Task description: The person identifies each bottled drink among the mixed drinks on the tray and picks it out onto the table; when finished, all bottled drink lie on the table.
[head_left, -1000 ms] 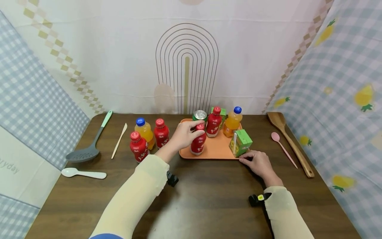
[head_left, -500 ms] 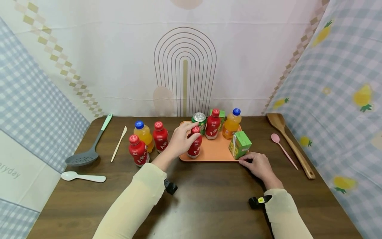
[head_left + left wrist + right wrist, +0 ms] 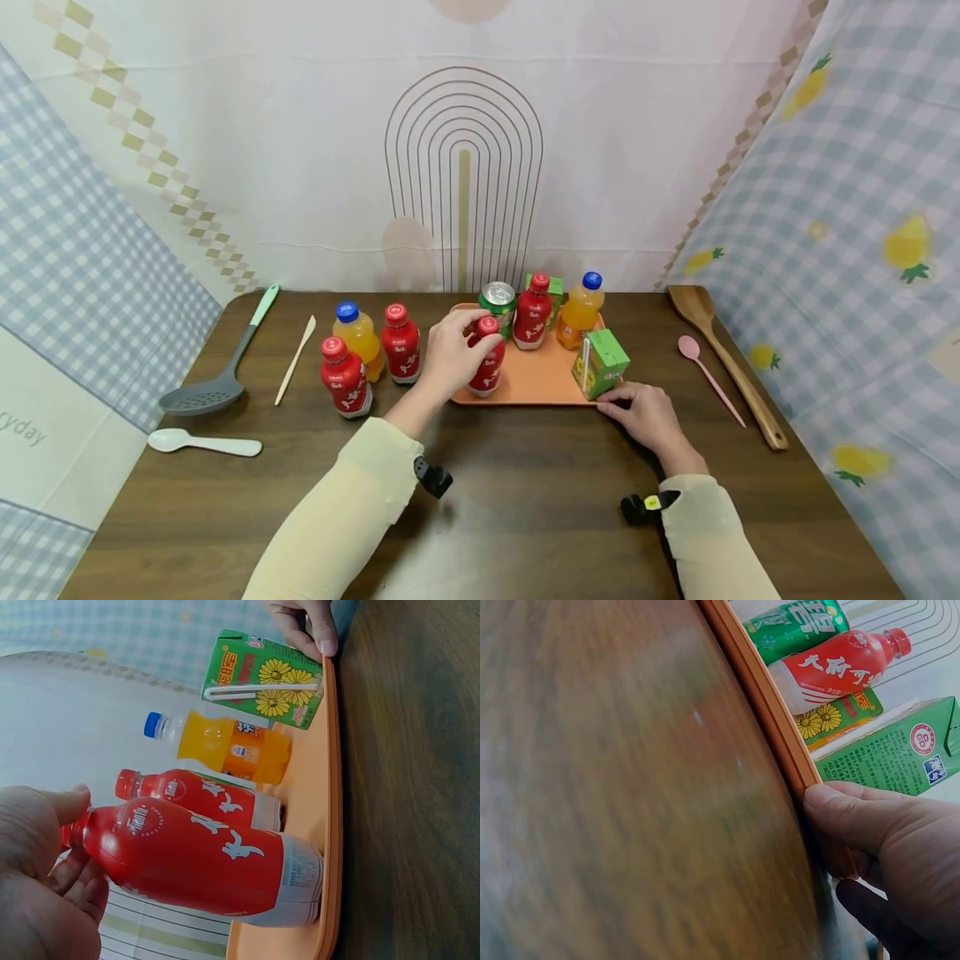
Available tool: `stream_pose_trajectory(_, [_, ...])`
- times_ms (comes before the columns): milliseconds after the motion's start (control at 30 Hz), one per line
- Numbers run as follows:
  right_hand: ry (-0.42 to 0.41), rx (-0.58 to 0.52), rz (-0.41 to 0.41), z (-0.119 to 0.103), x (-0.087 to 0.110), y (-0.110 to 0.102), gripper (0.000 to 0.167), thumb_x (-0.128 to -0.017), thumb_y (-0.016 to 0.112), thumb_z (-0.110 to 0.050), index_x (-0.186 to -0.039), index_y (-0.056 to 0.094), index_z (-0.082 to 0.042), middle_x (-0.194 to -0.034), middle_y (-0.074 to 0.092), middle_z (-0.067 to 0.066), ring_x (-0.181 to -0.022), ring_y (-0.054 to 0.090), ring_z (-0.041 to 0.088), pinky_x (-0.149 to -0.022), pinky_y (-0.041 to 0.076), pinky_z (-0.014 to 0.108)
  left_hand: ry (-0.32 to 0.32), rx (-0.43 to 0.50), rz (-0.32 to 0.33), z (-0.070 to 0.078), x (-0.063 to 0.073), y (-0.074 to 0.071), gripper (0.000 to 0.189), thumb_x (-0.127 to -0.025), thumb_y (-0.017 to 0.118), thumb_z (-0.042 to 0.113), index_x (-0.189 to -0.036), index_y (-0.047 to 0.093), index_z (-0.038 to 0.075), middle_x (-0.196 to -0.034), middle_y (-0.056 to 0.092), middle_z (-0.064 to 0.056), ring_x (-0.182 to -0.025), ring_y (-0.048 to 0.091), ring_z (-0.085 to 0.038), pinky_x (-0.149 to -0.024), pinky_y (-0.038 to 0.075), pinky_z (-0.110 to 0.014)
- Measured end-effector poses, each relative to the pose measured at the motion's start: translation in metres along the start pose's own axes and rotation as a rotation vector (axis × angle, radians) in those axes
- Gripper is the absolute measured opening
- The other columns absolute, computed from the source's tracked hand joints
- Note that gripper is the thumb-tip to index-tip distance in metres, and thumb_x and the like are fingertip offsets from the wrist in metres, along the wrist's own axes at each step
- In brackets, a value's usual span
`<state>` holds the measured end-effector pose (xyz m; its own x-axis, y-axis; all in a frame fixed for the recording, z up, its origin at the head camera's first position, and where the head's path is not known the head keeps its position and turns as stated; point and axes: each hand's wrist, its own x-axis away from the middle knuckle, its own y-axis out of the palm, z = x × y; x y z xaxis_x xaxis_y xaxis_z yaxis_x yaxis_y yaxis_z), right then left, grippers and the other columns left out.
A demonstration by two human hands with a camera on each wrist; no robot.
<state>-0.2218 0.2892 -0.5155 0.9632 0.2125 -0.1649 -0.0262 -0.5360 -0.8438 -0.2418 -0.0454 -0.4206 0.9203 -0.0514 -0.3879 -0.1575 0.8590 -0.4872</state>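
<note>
My left hand (image 3: 450,350) grips a red drink bottle (image 3: 202,855) by its neck, thumb on one side and fingers on the other. The bottle stands at the front left of the orange tray (image 3: 532,383). At the tray's front right corner, my right hand (image 3: 900,840) pinches the rim between thumb and fingers. Close to that hand stands a green juice box (image 3: 602,364) with a straw on its side. Farther back on the tray are a green can (image 3: 498,302), another red bottle (image 3: 532,317), an orange soda bottle (image 3: 581,312) and a second, partly hidden green box (image 3: 555,287).
Left of the tray stand two red bottles (image 3: 347,379) and an orange soda bottle (image 3: 358,333) with a blue cap. A slotted turner (image 3: 202,395), a cream knife (image 3: 295,362) and a white spoon (image 3: 202,442) lie farther left. A pink spoon (image 3: 708,377) and wooden spatula (image 3: 731,358) lie right.
My left hand has shifted the red bottle slightly left on the tray, mostly in the first half second. My right hand stays on the tray's corner.
</note>
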Motion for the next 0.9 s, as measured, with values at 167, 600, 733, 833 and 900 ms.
stream_pose_trajectory(167, [0.003, -0.004, -0.002, -0.001, -0.002, -0.001, 0.007, -0.083, 0.077, -0.028, -0.087, 0.078, -0.022, -0.092, 0.072, -0.001, -0.089, 0.065, 0.021, -0.082, 0.051, 0.049, -0.005, -0.017, -0.024, 0.003, -0.001, -0.003, 0.037, -0.085, 0.075, 0.022, -0.119, 0.067, 0.008, -0.113, 0.066, -0.005, -0.098, 0.062, -0.016, -0.082, 0.055, -0.035])
stream_pose_trajectory(600, [-0.01, 0.002, 0.007, 0.002, 0.002, 0.002, 0.006, -0.083, 0.076, -0.028, -0.087, 0.078, -0.023, -0.093, 0.072, -0.002, -0.09, 0.066, 0.022, -0.082, 0.051, 0.049, 0.056, 0.016, -0.131, 0.021, 0.003, -0.025, 0.035, -0.086, 0.074, 0.019, -0.119, 0.066, 0.008, -0.117, 0.064, -0.006, -0.101, 0.06, -0.017, -0.087, 0.054, -0.037])
stream_pose_trajectory(733, [-0.01, -0.005, 0.006, 0.002, 0.001, 0.002, 0.006, -0.083, 0.076, -0.028, -0.087, 0.078, -0.023, -0.093, 0.072, -0.003, -0.09, 0.066, 0.021, -0.082, 0.051, 0.048, 0.08, -0.011, -0.17, 0.024, 0.006, -0.039, 0.036, -0.086, 0.074, 0.019, -0.119, 0.066, 0.008, -0.116, 0.065, -0.004, -0.099, 0.061, -0.016, -0.086, 0.054, -0.035])
stream_pose_trajectory(833, [-0.012, -0.006, 0.008, 0.001, 0.0, 0.001, 0.006, -0.083, 0.077, -0.028, -0.087, 0.078, -0.023, -0.092, 0.072, -0.003, -0.09, 0.066, 0.02, -0.082, 0.051, 0.047, 0.084, -0.046, -0.199, 0.023, 0.009, -0.052, 0.038, -0.085, 0.075, 0.02, -0.12, 0.066, 0.008, -0.114, 0.066, -0.004, -0.097, 0.061, -0.016, -0.084, 0.054, -0.033])
stream_pose_trajectory(900, [-0.012, -0.004, 0.009, 0.0, 0.0, 0.001, 0.006, -0.083, 0.077, -0.028, -0.086, 0.078, -0.023, -0.092, 0.072, -0.003, -0.089, 0.066, 0.021, -0.081, 0.051, 0.047, 0.074, -0.07, -0.218, 0.023, 0.011, -0.062, 0.038, -0.085, 0.075, 0.022, -0.119, 0.066, 0.008, -0.113, 0.065, -0.004, -0.095, 0.061, -0.016, -0.082, 0.055, -0.032])
